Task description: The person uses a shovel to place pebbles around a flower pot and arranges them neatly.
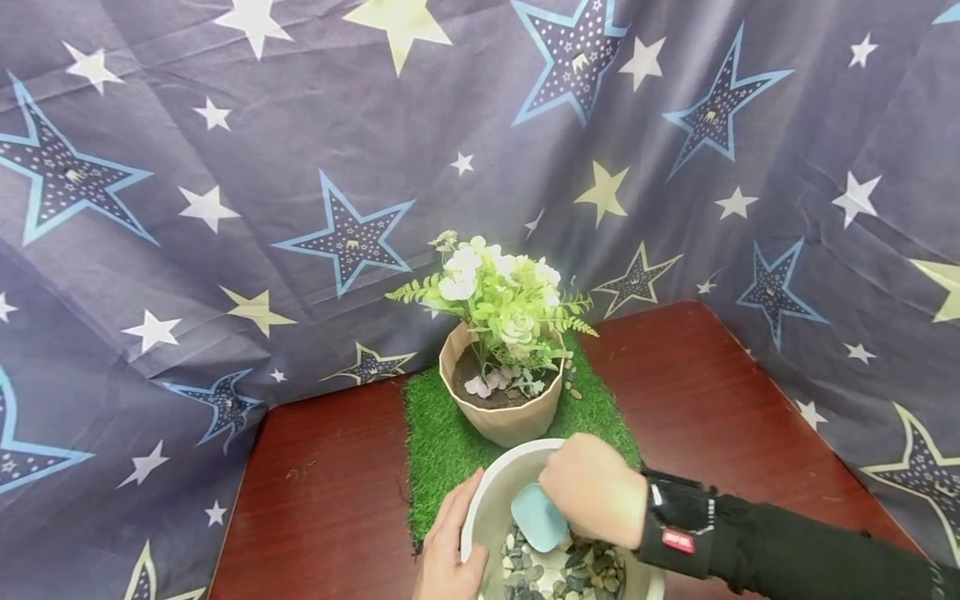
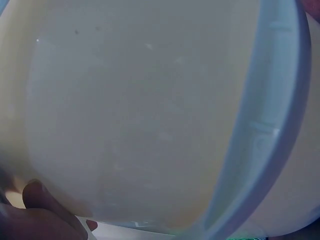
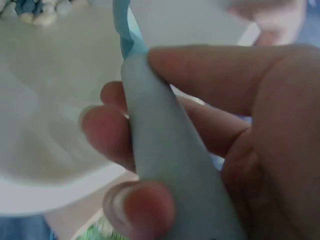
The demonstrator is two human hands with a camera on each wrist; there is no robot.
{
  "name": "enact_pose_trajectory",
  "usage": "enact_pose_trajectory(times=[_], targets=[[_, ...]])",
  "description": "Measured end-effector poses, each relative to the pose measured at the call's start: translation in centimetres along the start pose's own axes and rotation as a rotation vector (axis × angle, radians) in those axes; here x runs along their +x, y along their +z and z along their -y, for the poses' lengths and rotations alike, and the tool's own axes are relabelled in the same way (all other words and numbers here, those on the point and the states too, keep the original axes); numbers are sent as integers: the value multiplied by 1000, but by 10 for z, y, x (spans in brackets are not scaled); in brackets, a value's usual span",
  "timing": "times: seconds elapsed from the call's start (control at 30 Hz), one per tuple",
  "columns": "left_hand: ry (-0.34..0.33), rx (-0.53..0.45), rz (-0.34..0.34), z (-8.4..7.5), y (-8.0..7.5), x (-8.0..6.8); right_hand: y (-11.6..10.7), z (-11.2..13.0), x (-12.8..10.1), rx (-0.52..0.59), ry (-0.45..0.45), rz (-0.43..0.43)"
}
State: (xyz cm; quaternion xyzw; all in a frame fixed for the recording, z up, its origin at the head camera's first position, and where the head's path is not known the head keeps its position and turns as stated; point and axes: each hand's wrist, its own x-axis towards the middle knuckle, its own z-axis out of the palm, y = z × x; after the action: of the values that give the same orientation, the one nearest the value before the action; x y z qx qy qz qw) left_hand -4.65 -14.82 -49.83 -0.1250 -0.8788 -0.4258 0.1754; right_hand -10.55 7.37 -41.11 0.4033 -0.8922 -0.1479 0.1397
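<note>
A white bucket (image 1: pixel 517 457) stands at the near edge of the view with several grey, black and pale pebbles (image 1: pixel 573 575) in the bottom. My left hand (image 1: pixel 450 542) grips its left rim, thumb over the inside and fingers along the outside. Inside the bucket, my right hand (image 1: pixel 596 492) holds a small trowel (image 1: pixel 538 517), its light-blue blade over the stones. In the right wrist view the fingers and thumb wrap round the trowel's grey handle (image 3: pixel 160 135). The left wrist view is filled by the bucket's wall (image 2: pixel 135 110) and a curved pale-blue band (image 2: pixel 265 130).
Just behind the bucket, a beige faceted pot (image 1: pixel 510 421) with soil and white-flowered greenery (image 1: pixel 502 292) sits on a green turf mat (image 1: pixel 435 467). A few pebbles (image 1: pixel 572 379) lie right of the pot. A star-printed curtain (image 1: pixel 300 125) hangs behind the red-brown table (image 1: pixel 330 492).
</note>
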Motion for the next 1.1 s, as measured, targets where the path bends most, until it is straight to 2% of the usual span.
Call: enact_pose_trajectory(times=[0.13, 0.3, 0.5, 0.63, 0.77, 1.0, 1.1], targets=[[-17, -6, 2, 1, 0, 0, 14, 21, 10, -169, -20, 19], [27, 11, -12, 3, 3, -1, 28, 30, 16, -235, -11, 43], [48, 1, -23, 4, 1, -1, 34, 26, 20, -214, -74, 19], [55, 4, -33, 5, 1, -1, 39, 25, 23, -185, -159, 6], [44, 9, -25, 5, 2, -1, 45, 23, 20, -101, -196, 63], [-62, -16, 2, 2, 3, -1, 44, 16, 18, 23, -145, 214], [-73, -17, 3, 1, 2, -2, 43, 16, 19, 58, -142, 262]])
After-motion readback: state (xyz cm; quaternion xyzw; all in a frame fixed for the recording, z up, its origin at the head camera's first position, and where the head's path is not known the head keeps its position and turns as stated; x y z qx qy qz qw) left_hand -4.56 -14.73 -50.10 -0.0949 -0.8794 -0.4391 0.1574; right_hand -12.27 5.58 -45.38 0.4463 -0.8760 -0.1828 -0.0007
